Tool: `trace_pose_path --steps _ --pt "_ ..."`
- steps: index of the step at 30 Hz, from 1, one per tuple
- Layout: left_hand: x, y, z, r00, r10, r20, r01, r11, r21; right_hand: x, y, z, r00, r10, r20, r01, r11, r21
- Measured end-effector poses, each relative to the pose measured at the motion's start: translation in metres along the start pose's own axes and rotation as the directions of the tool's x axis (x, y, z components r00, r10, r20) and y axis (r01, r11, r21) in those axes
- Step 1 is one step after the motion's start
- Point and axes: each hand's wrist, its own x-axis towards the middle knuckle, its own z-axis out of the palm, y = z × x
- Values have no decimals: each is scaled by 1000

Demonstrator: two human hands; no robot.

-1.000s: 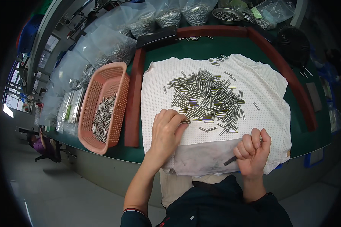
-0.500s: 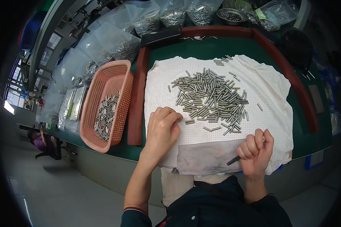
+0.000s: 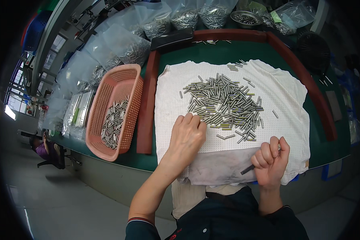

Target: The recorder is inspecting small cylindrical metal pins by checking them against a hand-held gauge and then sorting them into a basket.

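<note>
Here: loose metal pins (image 3: 228, 105), heaped on white dotted cloth (image 3: 288, 132); probably light, rigid, slippery, best pinched mid-length. My left hand (image 3: 189, 134): at heap's near-left edge, fingers curled, grip hidden. My right hand (image 3: 270, 165): closed round dark flat bar (image 3: 247, 170).

No words, numbers or signs legible. Small red mark (image 3: 173, 237) on front of dark shirt (image 3: 232, 220), on the person's side of the left fingers (image 3: 187, 117), by the lower edge of view: too small to make out. Yellow-green slip (image 3: 275, 17) at a clear plastic bag (image 3: 296, 15), well beyond the right fingers (image 3: 264, 153): any print too small to tell.
</note>
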Motion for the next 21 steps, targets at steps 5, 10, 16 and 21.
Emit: trace_pose_path --steps 5,10,16,21 --pt "9 -1 -8 999 13 34 -13 1000 -11 0 -1 1 1000 -12 -16 12 1000 -1" --pt "-9 -7 -12 863 -421 280 422 294 -857 1 1 1 1000 -14 -8 14 1000 12" --pt "-23 -24 -12 720 -377 583 144 -741 -656 -1 0 1 1000 -19 -13 19 1000 19" --pt "-28 -28 -4 681 -405 610 70 -794 -604 -2 2 1 1000 -23 -17 24 1000 20"
